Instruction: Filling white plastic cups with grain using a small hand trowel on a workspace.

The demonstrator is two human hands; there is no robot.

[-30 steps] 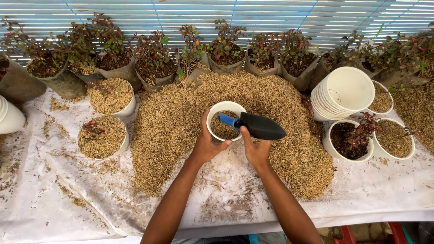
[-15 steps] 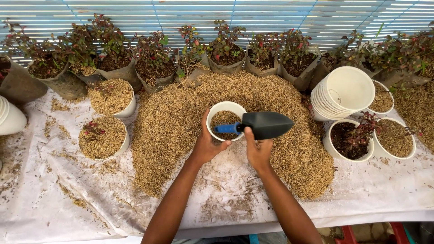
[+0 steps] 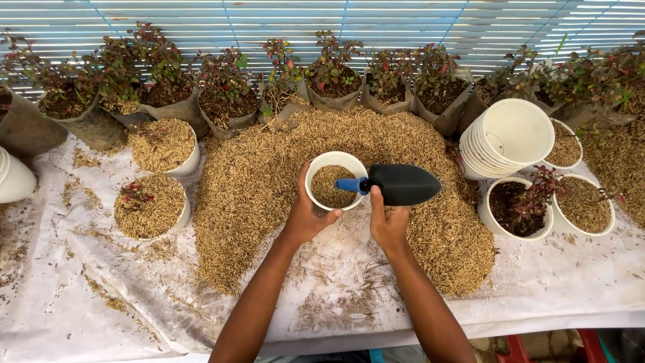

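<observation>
My left hand [image 3: 308, 216] grips the near left side of a small white pot [image 3: 334, 161] partly filled with rice husk. My right hand [image 3: 388, 220] holds a black trowel [image 3: 402, 184] by its blue handle, the scoop lying level just right of the pot's rim. Both hands work over a large heap of rice husk [image 3: 255, 181] spread on white sheeting [image 3: 87, 302].
Two husk-filled white pots [image 3: 160, 145] [image 3: 149, 206] stand left. A sideways stack of white pots [image 3: 507, 138], a pot with a red-leaved plant [image 3: 519, 206] and a husk-filled pot [image 3: 584, 205] stand right. Bagged seedlings [image 3: 228, 94] line the back.
The trowel has swung from pointing down-right to lying level and has shifted a little right of the pot. The left hand keeps its hold on the pot.
</observation>
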